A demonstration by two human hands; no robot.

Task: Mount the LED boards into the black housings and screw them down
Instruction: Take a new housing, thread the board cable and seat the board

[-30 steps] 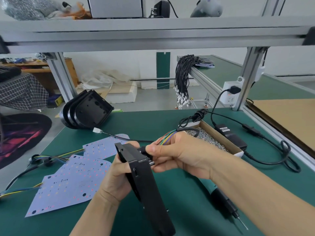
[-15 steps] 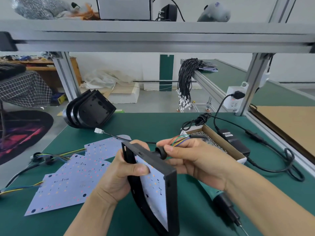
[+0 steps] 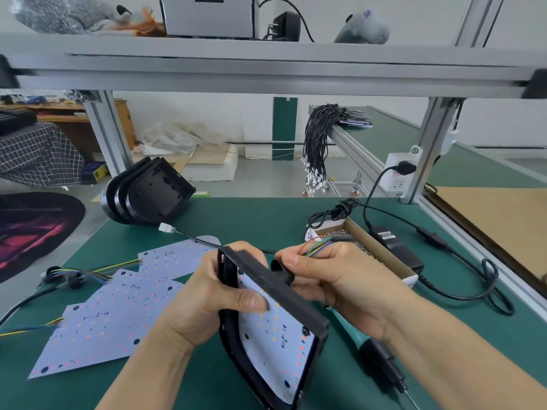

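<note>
Now tilted face-up: black plastic housing (image 3: pixel 268 324) with white LED board (image 3: pixel 275 329) seated inside, above green counter (image 3: pixel 260 220). Left hand (image 3: pixel 207 303) grips rim; right hand (image 3: pixel 331 279) pinches coloured wires (image 3: pixel 318 250). Best feeding slack through gently, keeping board flat.

screwdriver (image 3: pixel 381 365) partly behind right forearm, housing (image 3: pixel 284 294) bottom cut off by frame edge

Your counter (image 3: pixel 266 214) is dark green. The housing (image 3: pixel 284 294) you hold is black; its LED board (image 3: pixel 275 332) is pale lilac-white, dotted red and orange. The loose boards (image 3: pixel 112 318) match it. Your wires (image 3: pixel 318 250) run green, yellow, blue and perhaps red. The screw box (image 3: pixel 384 255) is brown cardboard.
</note>
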